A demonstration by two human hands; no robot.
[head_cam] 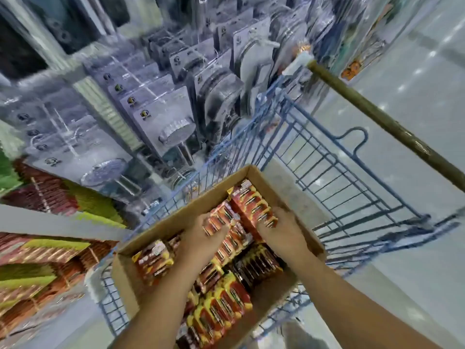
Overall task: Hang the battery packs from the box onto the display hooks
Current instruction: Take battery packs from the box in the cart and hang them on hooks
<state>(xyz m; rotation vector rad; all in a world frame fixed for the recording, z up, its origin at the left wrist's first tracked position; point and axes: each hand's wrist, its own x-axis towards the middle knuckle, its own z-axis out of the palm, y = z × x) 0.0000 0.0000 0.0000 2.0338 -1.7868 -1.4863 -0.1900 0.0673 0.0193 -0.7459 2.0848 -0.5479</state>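
A blue wire shopping trolley (334, 172) fills the middle of the view, its olive-brown handle bar (385, 122) running from twelve o'clock down toward three o'clock, and a pale tiled floor (415, 71) shows beyond it on the right. From nine to twelve o'clock hang rows of clear plastic blister packs on display hooks (161, 114), blurred by motion, so their contents cannot be read with confidence; stacks of red and green packaged goods (42, 250) sit on shelving at eight to nine o'clock. An open brown cardboard box (176, 217) rests in the trolley at the centre of the frame, filled with red, yellow and black carded battery packs (226, 306) lying in rows. Nothing stands between the hands and the box, though the trolley's wire side lies between the box and the hanging display. The left hand (201, 241) reaches into the box, fingers curled around a red-and-orange battery pack (219, 219) near the middle. The right hand (281, 231) lies at about two o'clock from the left one, close to the box's right wall, and its fingers seem to curl over the edge of a bundle of red battery packs (254, 207) at the far end. Both gripped packs are inside the box, just ahead of the fingertips, touching neighbouring packs.
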